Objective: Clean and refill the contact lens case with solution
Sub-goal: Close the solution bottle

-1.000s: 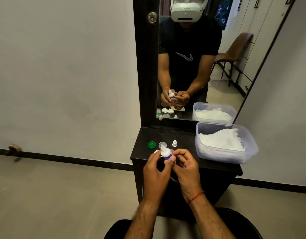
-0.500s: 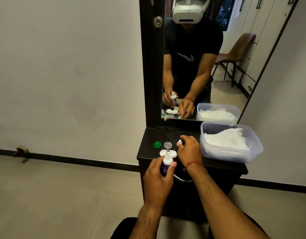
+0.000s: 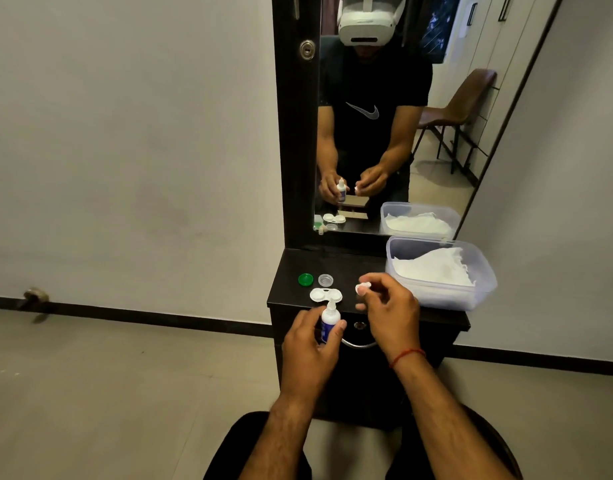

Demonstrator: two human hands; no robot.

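Note:
A white contact lens case (image 3: 325,294) lies with both wells uncovered on the dark dresser top (image 3: 339,265). Its green lid (image 3: 305,279) and clear lid (image 3: 325,279) sit just behind it. My left hand (image 3: 310,348) grips a small white solution bottle (image 3: 329,320) with a blue label, upright, nozzle bare, just in front of the case. My right hand (image 3: 390,306) pinches the bottle's small white cap (image 3: 363,287) between thumb and forefinger, to the right of the case and above the dresser top.
A clear plastic tub (image 3: 485,289) with white tissue stands at the right of the dresser. A mirror (image 3: 384,133) rises behind, reflecting the scene. The dresser's front edge and a drawer handle (image 3: 358,344) lie below my hands. Tiled floor spreads to the left.
My right hand reached to the dresser top, took the small white cap and lifted it. My left hand moved the bottle from in front of me to just before the case.

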